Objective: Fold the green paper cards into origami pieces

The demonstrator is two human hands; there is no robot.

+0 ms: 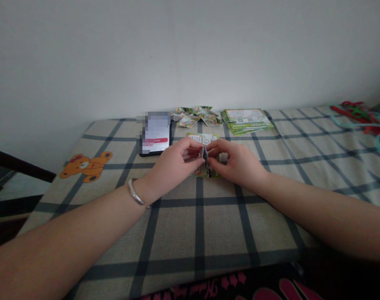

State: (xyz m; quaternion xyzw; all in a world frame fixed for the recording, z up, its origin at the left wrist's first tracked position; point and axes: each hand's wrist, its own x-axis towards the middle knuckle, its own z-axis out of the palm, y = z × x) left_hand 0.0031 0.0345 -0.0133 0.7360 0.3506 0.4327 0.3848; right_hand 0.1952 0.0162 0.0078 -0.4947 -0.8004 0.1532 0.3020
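Between my two hands is a small folded piece of printed paper (204, 153), its pleats gathered to a narrow ridge. My left hand (180, 160), with a silver bangle at the wrist, pinches it from the left side. From the right, the thumb and fingertips of my right hand (236, 160) press against it. Below the fingers lies more green-and-white printed paper (194, 138); I cannot tell whether it is a separate sheet or part of the folded piece. The fingers hide much of the folds.
Behind my hands are several folded paper shapes (202, 116) and, to their right, a stack of printed leaflets (247, 118). A phone (158, 132) lies left of them. Coloured ribbons (361, 118) sit far right. A bear figure (86, 166) marks the checked tablecloth (174, 237). A wall stands behind.
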